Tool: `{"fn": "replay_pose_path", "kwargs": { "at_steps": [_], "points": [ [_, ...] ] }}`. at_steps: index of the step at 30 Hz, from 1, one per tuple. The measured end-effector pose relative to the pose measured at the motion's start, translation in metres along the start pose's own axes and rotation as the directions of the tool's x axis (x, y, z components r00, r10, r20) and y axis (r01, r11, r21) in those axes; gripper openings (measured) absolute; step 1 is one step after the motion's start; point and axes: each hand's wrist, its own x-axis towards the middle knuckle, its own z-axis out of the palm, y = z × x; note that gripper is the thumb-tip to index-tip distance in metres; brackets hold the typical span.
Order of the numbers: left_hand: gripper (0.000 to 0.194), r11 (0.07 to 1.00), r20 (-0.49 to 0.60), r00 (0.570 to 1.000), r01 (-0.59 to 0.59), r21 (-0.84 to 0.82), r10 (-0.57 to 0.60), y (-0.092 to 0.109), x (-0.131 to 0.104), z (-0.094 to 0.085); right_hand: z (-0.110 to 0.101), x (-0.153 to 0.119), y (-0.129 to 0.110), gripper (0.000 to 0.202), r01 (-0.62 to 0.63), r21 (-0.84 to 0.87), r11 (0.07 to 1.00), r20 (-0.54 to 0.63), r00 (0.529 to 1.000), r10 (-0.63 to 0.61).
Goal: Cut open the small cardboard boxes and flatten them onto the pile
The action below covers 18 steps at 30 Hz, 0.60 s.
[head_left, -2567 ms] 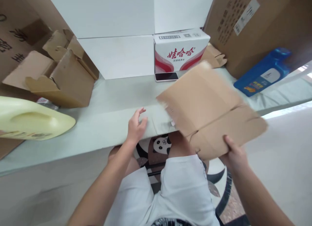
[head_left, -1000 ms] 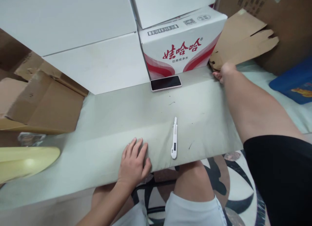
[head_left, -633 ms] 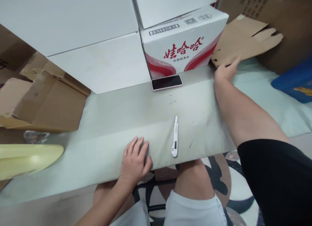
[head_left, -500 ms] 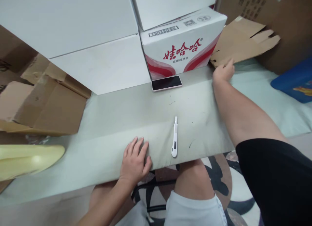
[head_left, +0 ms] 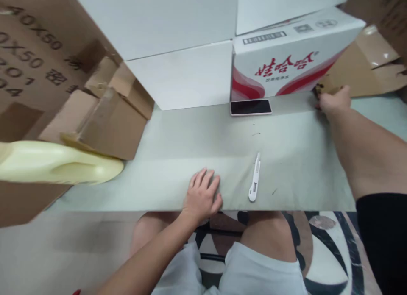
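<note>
My left hand (head_left: 202, 194) lies palm down near the front edge of the cloth-covered table (head_left: 190, 138), fingers stretched out and holding nothing. To its right rests a white utility knife (head_left: 255, 178). My right hand (head_left: 336, 101) reaches far right to the near left corner of a brown cardboard piece (head_left: 352, 72). Its fingers are curled and partly hidden, beside small dark bits at that corner. I cannot make out what they hold. Left of that hand stands a white and red printed carton (head_left: 286, 70), with a dark-screened phone (head_left: 251, 107) lying flat at its foot.
Large white boxes (head_left: 178, 74) rise behind the table's middle. At left are open brown cartons (head_left: 114, 123) and a pale yellow, smooth rounded object (head_left: 63, 162) jutting over the table. Small dark scraps lie around the knife. My knees are under the front edge.
The view has swung, so everything sits further right except the carton and knife layout, which is unchanged. My right hand has drawn closer to the cardboard's corner, fingers curling. My left hand stays put.
</note>
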Motion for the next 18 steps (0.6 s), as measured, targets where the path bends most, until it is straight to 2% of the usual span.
{"fn": "replay_pose_path", "kwargs": {
  "at_steps": [3, 5, 7, 10, 12, 14, 18],
  "points": [
    [0.049, 0.998, 0.048, 0.998, 0.044, -0.052, -0.042, 0.004, 0.001, -0.003, -0.023, -0.040, -0.025, 0.070, -0.032, 0.042, 0.999, 0.203, 0.979, 0.022],
    [0.050, 0.991, 0.083, 0.994, 0.074, -0.112, -0.065, 0.007, 0.002, -0.005, -0.034, -0.086, -0.038, 0.072, 0.026, 0.076, 0.997, 0.252, 0.967, -0.045],
    [0.051, 0.982, 0.100, 0.991, 0.100, -0.158, -0.085, 0.009, 0.002, -0.008, -0.041, -0.144, -0.045, 0.065, 0.130, 0.130, 0.983, 0.267, 0.950, -0.161],
    [0.051, 0.977, 0.106, 0.989, 0.121, -0.177, -0.103, 0.011, 0.002, -0.010, -0.051, -0.233, -0.042, 0.053, 0.345, 0.247, 0.905, 0.304, 0.860, -0.411],
    [0.051, 0.971, 0.107, 0.988, 0.133, -0.198, -0.113, 0.012, 0.003, -0.009, -0.057, -0.274, -0.037, 0.052, 0.400, 0.269, 0.876, 0.309, 0.826, -0.472],
    [0.049, 0.961, 0.104, 0.986, 0.153, -0.231, -0.132, 0.012, 0.005, -0.007, -0.062, -0.295, -0.033, 0.055, 0.412, 0.241, 0.879, 0.294, 0.832, -0.471],
    [0.028, 0.918, 0.090, 0.969, 0.248, -0.309, -0.231, 0.004, 0.012, -0.005, -0.068, -0.297, -0.037, 0.056, 0.417, 0.158, 0.895, 0.304, 0.842, -0.446]
  ]
}}
